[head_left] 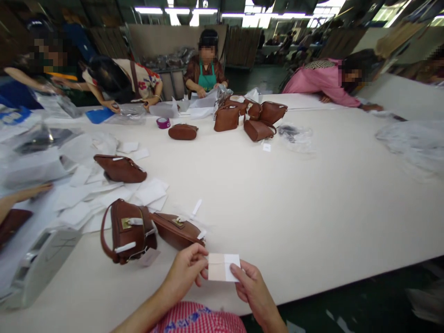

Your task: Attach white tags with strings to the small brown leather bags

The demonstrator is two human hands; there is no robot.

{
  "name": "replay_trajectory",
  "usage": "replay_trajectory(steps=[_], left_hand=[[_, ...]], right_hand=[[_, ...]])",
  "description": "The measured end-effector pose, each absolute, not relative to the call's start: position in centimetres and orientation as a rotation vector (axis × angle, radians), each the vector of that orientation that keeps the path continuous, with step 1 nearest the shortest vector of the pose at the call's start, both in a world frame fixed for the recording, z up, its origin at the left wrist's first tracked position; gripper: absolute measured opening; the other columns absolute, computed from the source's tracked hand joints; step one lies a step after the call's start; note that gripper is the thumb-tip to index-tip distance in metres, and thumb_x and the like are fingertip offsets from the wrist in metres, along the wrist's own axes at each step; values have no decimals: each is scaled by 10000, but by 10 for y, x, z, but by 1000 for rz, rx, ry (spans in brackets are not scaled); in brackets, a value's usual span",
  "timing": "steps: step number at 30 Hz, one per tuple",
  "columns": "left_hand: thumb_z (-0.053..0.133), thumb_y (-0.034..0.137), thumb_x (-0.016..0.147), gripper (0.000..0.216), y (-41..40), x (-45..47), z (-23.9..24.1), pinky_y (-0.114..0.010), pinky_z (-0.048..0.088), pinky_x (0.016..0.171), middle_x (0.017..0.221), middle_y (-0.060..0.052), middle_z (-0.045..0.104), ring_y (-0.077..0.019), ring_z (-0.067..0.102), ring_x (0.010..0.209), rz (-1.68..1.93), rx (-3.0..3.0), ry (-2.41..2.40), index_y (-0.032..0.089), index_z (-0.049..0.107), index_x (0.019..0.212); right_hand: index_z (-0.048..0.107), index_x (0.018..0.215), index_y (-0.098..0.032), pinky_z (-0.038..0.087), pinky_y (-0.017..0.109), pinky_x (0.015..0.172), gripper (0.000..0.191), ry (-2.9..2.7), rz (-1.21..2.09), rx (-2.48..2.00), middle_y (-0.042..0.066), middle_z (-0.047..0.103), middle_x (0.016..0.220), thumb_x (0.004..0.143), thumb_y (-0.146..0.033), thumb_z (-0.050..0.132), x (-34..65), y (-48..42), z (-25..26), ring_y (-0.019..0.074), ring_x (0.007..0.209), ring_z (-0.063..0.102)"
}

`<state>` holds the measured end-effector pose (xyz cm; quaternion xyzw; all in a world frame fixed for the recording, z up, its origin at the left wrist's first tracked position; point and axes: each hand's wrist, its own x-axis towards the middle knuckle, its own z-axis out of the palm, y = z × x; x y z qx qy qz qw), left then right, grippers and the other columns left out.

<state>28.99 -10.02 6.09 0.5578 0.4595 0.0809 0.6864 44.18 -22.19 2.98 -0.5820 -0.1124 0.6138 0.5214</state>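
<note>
Between my hands, just above the table's near edge, is a small card, part beige and part white, with a thin line across it. My right hand pinches its right end, thumb on top. At the card's left edge, my left hand has its fingers curled and thumb drawn in; what they pinch, if anything, cannot be made out. Just beyond my left hand a brown handbag lies on its side with white wrapping on its hardware. Left of it stands another brown handbag with a looped handle and gold clasp.
White paper sheets spread over the table's left side beside a brown bag. A grey-white device sits at near left. Farther off are a purple tape roll, several brown bags and plastic wrapping. Co-workers line the far side.
</note>
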Motion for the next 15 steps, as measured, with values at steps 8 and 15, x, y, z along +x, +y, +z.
replay_trajectory(steps=[8,15], left_hand=[[509,239,789,140,-101,286,72,-249,416,589,634,9,551,-126,534,594,209,1637,970,168,628,766],[337,146,909,212,-96,274,63,-308,419,709,864,-59,605,-190,584,798,-81,2225,951,189,527,825]], right_hand=[[628,963,-134,130,193,382,595,-250,1475,-1356,-107,313,473,684,-656,694,432,-220,20,27,397,177],[626,1015,-156,331,221,464,543,-451,1368,-1450,-46,468,578,791,-649,574,437,-231,14,87,476,397]])
